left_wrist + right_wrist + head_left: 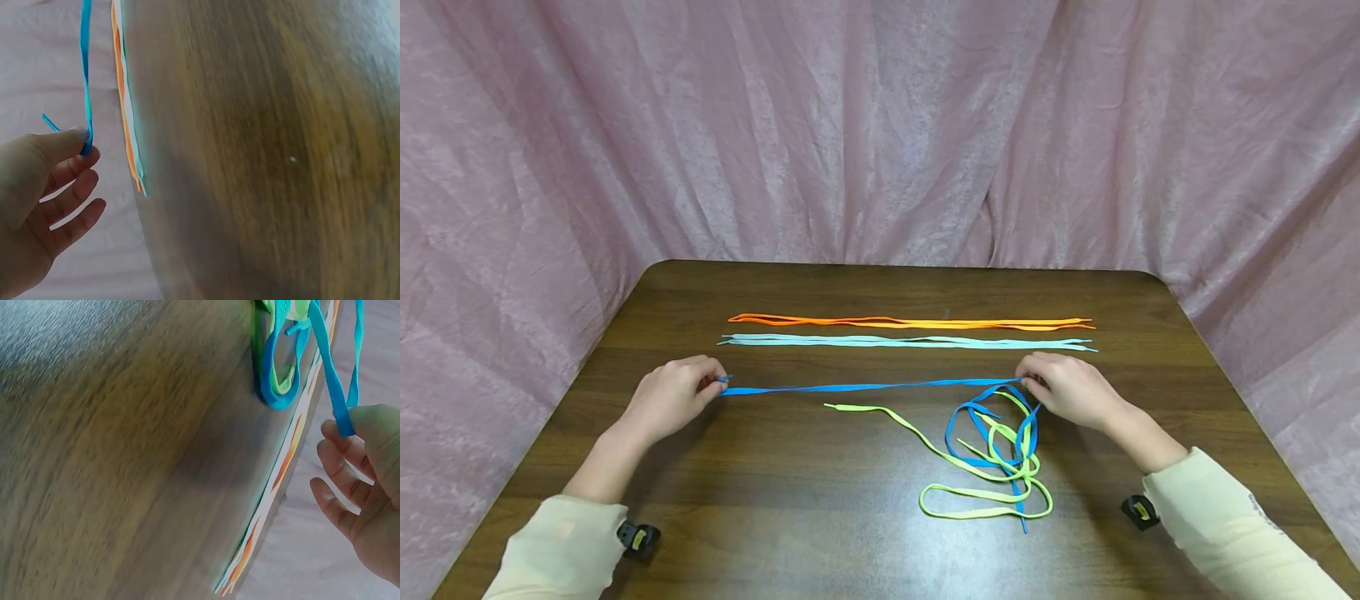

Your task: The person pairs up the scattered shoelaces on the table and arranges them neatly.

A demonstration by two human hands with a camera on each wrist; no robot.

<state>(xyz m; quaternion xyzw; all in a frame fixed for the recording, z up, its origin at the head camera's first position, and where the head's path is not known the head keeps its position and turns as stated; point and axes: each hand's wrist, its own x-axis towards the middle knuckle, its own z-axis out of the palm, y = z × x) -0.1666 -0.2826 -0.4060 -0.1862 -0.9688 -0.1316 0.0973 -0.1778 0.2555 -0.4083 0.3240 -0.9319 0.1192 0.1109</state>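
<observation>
A blue shoelace [865, 387] stretches nearly straight between my two hands in the head view. Near one end, my left hand [679, 393] pinches it between thumb and index finger; the short tip pokes out past the thumb in the left wrist view. My right hand [1070, 385] pinches the same lace farther along. In the right wrist view the blue lace [330, 369] folds over at those fingertips. From there the rest drops into a loose tangle with a yellow-green shoelace [973, 513], beside and below the right hand. How the two laces cross inside the tangle is unclear.
Behind the hands, orange shoelaces [910, 323] lie in a straight row across the brown wooden table [760, 517]. Pale aqua shoelaces [895, 342] run parallel just in front of them. A pink curtain [880, 133] hangs past the table's far edge.
</observation>
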